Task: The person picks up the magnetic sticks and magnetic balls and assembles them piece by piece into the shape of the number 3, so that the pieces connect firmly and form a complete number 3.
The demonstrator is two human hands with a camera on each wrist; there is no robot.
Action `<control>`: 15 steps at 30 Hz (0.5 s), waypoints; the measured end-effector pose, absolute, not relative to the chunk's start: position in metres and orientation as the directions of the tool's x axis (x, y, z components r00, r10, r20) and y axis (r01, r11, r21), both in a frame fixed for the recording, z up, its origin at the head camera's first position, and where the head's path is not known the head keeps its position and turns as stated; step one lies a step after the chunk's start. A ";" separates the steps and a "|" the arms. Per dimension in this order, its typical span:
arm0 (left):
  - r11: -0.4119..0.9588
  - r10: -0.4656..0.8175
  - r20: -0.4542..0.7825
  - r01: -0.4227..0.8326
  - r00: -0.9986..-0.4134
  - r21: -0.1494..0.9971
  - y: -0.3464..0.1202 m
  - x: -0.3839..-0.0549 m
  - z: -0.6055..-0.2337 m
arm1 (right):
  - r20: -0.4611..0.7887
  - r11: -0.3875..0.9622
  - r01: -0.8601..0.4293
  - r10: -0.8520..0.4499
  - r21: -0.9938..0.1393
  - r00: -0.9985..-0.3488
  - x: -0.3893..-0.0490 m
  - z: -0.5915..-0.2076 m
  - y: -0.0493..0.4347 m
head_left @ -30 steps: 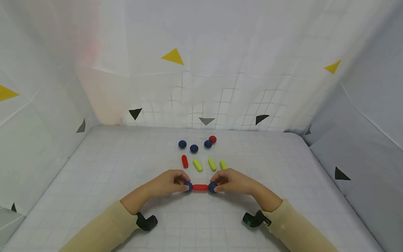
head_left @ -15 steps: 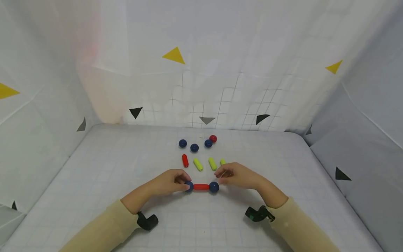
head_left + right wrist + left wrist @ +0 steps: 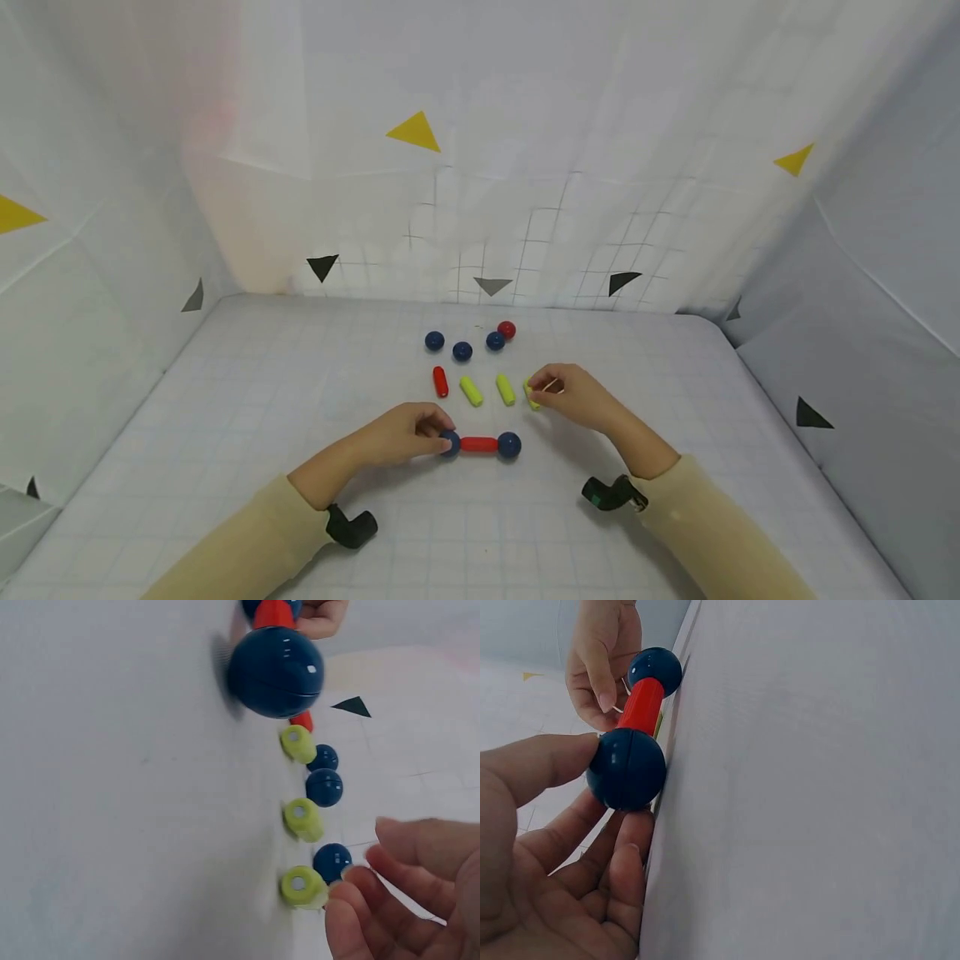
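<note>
My left hand [image 3: 408, 435] pinches a blue ball [image 3: 626, 769] between thumb and fingers. That ball sits at the left end of a red rod [image 3: 478, 444], and a second blue ball [image 3: 509, 445] is joined to the rod's right end. The joined piece lies on the table. My right hand [image 3: 573, 396] is at the rightmost yellow-green rod [image 3: 301, 887], thumb and fingers apart in the right wrist view. Whether the fingertips touch this rod I cannot tell. Two more yellow-green rods [image 3: 471, 391] and a loose red rod [image 3: 440, 382] lie to its left.
Behind the rods are several loose balls: a blue ball [image 3: 434, 341] at left, another blue ball [image 3: 462, 352] in the middle, and a third blue ball [image 3: 495, 341] beside a red ball [image 3: 507, 330]. White sheeting [image 3: 360, 208] with coloured triangles walls the white gridded table [image 3: 300, 358].
My right hand has let go of the right blue ball and moved away and slightly right to the rightmost yellow-green rod. My left hand has stayed on its ball.
</note>
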State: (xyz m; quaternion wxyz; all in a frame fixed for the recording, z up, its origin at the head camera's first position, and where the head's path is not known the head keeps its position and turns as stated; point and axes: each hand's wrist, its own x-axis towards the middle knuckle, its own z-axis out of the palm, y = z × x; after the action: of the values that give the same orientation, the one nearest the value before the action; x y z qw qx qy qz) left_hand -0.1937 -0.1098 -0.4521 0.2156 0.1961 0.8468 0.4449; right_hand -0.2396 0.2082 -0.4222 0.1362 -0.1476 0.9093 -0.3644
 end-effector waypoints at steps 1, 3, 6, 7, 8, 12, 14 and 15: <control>0.526 0.522 -0.192 0.137 -0.831 0.839 -0.110 -0.194 -0.452 | -0.136 0.698 -0.157 -0.345 -0.698 -0.929 -0.241 -0.424 0.207; 0.526 0.517 -0.195 0.129 -0.833 0.841 -0.109 -0.193 -0.452 | -0.129 0.711 -0.137 -0.308 -0.690 -0.943 -0.243 -0.428 0.206; 0.524 0.516 -0.198 0.124 -0.833 0.843 -0.109 -0.193 -0.453 | -0.134 0.724 -0.104 -0.264 -0.682 -0.955 -0.246 -0.431 0.205; 0.523 0.516 -0.197 0.125 -0.833 0.843 -0.109 -0.193 -0.453 | -0.138 0.727 -0.095 -0.253 -0.680 -0.958 -0.246 -0.432 0.205; 0.523 0.517 -0.195 0.127 -0.833 0.843 -0.108 -0.192 -0.453 | -0.142 0.729 -0.085 -0.244 -0.679 -0.959 -0.247 -0.433 0.205; 0.520 0.526 -0.184 0.144 -0.830 0.842 -0.108 -0.192 -0.453 | -0.166 0.745 -0.053 -0.216 -0.665 -0.962 -0.251 -0.437 0.203; 0.521 0.530 -0.181 0.150 -0.828 0.840 -0.108 -0.192 -0.452 | -0.180 0.757 -0.034 -0.199 -0.653 -0.963 -0.253 -0.438 0.202; 0.521 0.533 -0.180 0.153 -0.827 0.840 -0.108 -0.192 -0.452 | -0.188 0.765 -0.024 -0.188 -0.644 -0.964 -0.254 -0.438 0.201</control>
State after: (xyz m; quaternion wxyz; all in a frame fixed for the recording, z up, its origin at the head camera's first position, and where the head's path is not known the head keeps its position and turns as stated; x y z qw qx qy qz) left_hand -0.1915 -0.1075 -0.4518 0.2130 0.2028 0.8455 0.4456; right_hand -0.2538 0.2014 -0.4380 0.1214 -0.0571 0.9314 -0.3383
